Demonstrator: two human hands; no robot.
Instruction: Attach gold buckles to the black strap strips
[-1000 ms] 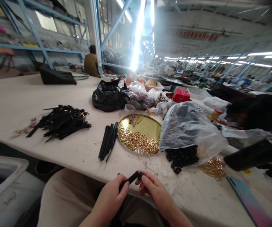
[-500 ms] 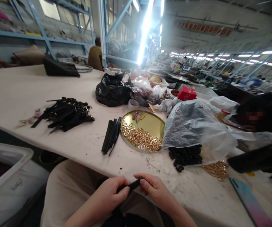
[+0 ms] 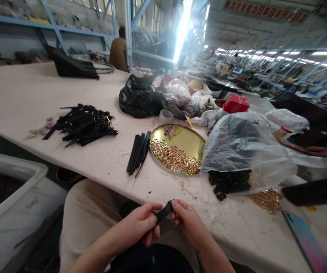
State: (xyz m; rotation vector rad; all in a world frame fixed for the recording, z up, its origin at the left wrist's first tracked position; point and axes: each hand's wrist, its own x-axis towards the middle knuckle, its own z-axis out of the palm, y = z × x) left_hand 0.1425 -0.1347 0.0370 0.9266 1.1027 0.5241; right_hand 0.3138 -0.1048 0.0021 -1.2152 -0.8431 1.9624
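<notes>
Fingers of left hand and right hand pinch a black strap closed between them. It slants by the tabletop's near edge.

Surface: light-coloured, dark marks along near edge. Far left, 1 black bag-like piece. Nearer, 1 messy pile of black straps with gold-coloured fittings, small pink item just left of it. Middle: 1 bundle of black strips, lying roughly side by side, just left of 1 round gold-coloured tray. Behind tray: 1 black plastic bag, 1 roundish translucent item, crumpled white plastic. Right of tray: large translucent bag, small black pieces by its near edge, gold-coloured pieces farther right. Near right, 1 blue-pink phone, lying flat.
</notes>
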